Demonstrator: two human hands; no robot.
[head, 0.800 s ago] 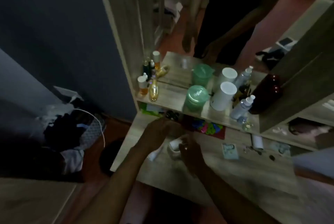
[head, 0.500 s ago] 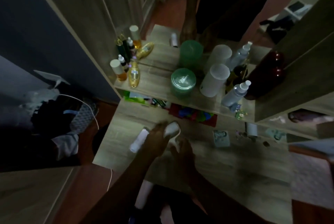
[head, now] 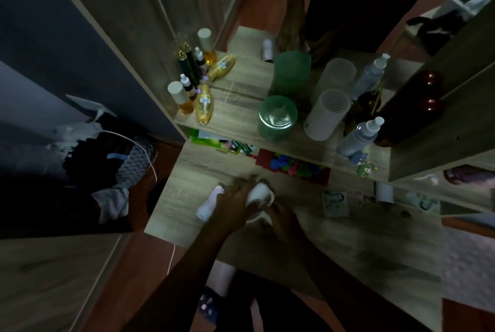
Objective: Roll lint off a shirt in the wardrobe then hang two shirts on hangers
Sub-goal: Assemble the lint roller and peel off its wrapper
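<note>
A white lint roller [head: 257, 192] lies low over the wooden dresser top [head: 348, 235]. Its pale handle [head: 208, 203] sticks out to the left. My left hand [head: 232, 201] is wrapped around its middle. My right hand [head: 284, 214] sits just right of the roll, fingers pinched on a white edge beneath it; whether that is a sheet or a cover is too dark to tell. No shirt or hanger shows in this dim view.
The shelf above holds a green jar [head: 277, 117], a white cylinder [head: 327, 114], spray bottles [head: 360, 135] and gold bottles [head: 204, 103]. A mirror behind doubles them. Banknotes [head: 334, 203] lie on the top. A pile of clothes [head: 107, 165] sits on the floor at left.
The roller's handle now points out to the left past my left hand, and both hands have closed in around the roll. My head has tipped further down over the dresser.
</note>
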